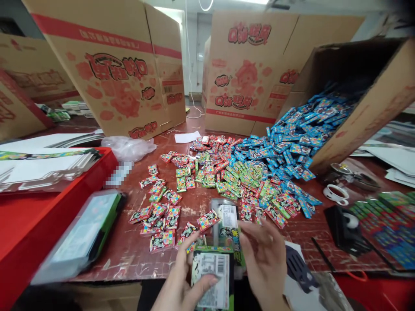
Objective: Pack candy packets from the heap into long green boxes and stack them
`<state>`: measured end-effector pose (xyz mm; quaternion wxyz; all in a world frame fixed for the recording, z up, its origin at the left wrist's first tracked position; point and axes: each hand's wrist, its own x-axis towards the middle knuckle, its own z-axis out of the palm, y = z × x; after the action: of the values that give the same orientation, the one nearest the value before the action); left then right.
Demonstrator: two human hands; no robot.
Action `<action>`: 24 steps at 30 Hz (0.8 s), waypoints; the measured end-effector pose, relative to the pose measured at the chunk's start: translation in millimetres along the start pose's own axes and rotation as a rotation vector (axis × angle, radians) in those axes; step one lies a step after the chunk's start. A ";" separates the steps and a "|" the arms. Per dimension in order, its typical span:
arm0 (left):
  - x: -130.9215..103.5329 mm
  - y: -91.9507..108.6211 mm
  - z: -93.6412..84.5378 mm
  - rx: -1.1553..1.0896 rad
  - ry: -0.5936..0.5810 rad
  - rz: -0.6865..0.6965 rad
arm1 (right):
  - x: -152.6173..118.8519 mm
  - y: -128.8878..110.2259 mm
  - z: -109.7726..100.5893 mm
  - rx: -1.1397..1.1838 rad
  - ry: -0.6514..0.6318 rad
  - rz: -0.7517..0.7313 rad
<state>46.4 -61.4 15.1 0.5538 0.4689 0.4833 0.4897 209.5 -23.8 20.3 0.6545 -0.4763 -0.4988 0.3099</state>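
Note:
My left hand is wrapped round a small green and black printed box, with the thumb across its white barcode label. Just behind it lies a second printed package in clear plastic, also with a white label. My right hand is at the right edge of this package, its fingers curved and apart; whether they touch it is hard to see. Small red candy packets lie loose to the left of the hands. Beyond them spreads a pile of green packets and blue packets.
A tipped cardboard carton spills blue packets at the right. Tall cartons stand behind. A red tray with white cards is at the left, near a plastic-wrapped pack. A black tape dispenser and white tape roll sit right.

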 end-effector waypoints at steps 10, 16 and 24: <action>-14.4 -27.3 16.0 -0.219 0.255 -0.070 | -47.0 33.5 4.2 0.105 -0.106 0.109; -9.5 -30.1 5.2 -0.168 0.117 -0.070 | -59.8 32.6 9.0 0.154 0.061 0.098; 5.7 -37.3 3.0 -0.282 0.224 -0.019 | -51.9 39.6 8.7 0.311 -0.210 0.380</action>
<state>53.1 -58.9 -22.1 0.5616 0.3244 0.4728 0.5965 187.9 -52.8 -34.8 0.5946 -0.4204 -0.4117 0.5479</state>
